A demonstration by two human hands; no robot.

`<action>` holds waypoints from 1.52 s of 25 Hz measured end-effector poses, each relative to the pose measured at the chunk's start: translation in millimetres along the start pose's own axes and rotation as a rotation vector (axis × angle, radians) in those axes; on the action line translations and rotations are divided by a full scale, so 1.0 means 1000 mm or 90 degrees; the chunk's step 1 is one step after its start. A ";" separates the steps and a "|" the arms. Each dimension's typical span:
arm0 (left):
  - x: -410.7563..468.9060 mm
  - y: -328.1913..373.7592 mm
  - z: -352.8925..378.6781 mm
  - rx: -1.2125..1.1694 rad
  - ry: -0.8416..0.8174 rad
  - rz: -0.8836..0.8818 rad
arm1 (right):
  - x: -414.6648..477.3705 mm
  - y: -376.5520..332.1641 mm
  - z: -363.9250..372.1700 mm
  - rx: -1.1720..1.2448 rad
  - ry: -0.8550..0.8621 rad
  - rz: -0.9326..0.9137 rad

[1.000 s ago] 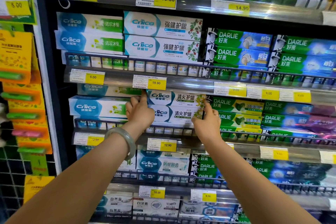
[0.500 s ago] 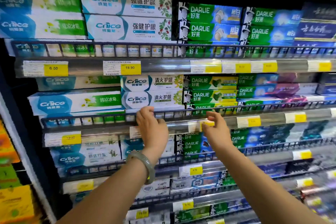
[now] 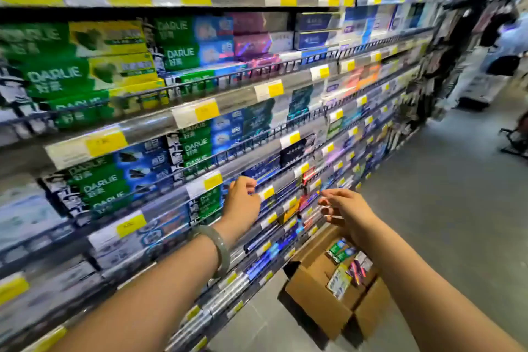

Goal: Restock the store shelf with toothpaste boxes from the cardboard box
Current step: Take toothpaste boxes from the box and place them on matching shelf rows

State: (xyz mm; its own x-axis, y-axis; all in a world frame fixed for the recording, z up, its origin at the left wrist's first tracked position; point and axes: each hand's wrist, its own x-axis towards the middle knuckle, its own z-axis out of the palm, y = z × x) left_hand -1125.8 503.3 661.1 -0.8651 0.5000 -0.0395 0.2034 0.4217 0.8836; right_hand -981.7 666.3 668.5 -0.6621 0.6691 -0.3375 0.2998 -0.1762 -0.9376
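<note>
**both hands empty at the shelf front, carton waiting on the floor**

head view, blurred by motion. the left hand point(image 3: 243, 203), with a pale green stone bangle point(image 3: 221, 254) on its wrist, is raised near the clear plastic price rail point(image 3: 200, 183) of a lower shelf, fingers loosely curled with nothing visible between them; whether the fingertips touch the rail cannot be told through the blur. the right hand point(image 3: 345, 208) hangs in the air just to the right, well clear of the rail, fingers spread and half open, and it carries nothing. the tall store shelf of dark wire-fronted tiers point(image 3: 257, 71) runs away to the right, and its visible tiers look densely faced with green and yellow darlie toothpaste boxes point(image 3: 85, 71) and blue, purple and white cartons further along; no obvious gap shows, though the blur hides detail. the open brown cardboard box point(image 3: 317, 288) stands on the grey floor point(image 3: 457, 208) at the shelf foot, below the right forearm, and a few loose toothpaste boxes in green, white and purple point(image 3: 343, 268) lie inside it. judged from this, the task is mid-course: much stock is placed, the carton is not yet empty, and the step in hand is probably a reach down for the next box. remaining work is to lift those boxes and face them on their matching tiers.
</note>
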 end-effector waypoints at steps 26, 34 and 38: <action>0.222 -0.024 0.419 0.209 -0.576 -0.284 | 0.236 0.182 -0.321 0.002 0.301 0.392; 0.267 -0.065 0.487 0.188 -0.489 -0.420 | 0.348 0.206 -0.371 -0.102 0.127 0.499; 0.284 -0.107 0.564 0.092 -0.299 -0.516 | 0.437 0.233 -0.427 -0.211 -0.009 0.509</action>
State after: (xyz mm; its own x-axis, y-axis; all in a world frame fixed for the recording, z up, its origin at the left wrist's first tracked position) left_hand -1134.7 1026.8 292.3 -0.5015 0.2540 -0.8270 -0.2958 0.8480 0.4398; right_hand -908.3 1226.3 338.4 -0.1746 0.4246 -0.8884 0.8626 -0.3692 -0.3459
